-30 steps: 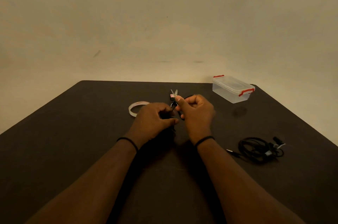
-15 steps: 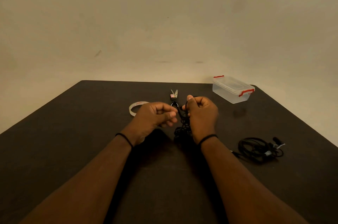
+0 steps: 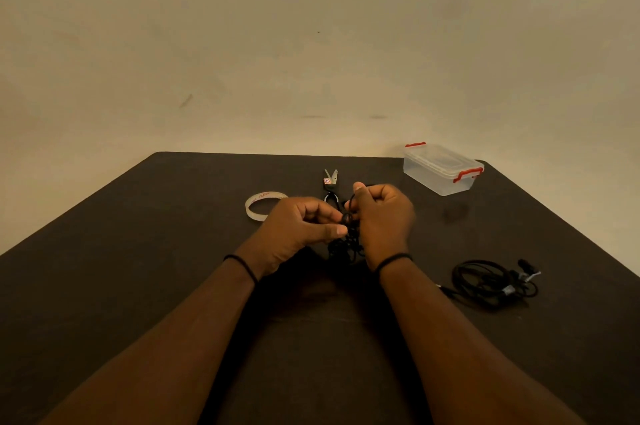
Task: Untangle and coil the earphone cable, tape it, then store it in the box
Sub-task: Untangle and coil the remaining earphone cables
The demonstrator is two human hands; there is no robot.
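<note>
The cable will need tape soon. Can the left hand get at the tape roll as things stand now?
Probably yes, once freed. The tape roll lies on the table just beyond the left hand, with nothing between them. But both it and the right hand are gripping the tangled earphone cable.

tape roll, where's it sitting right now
In the head view the tape roll lies flat on the dark table, left of the scissors and just beyond the left hand.

L hand (image 3: 298,230) back pinching cable (image 3: 346,244).
</note>
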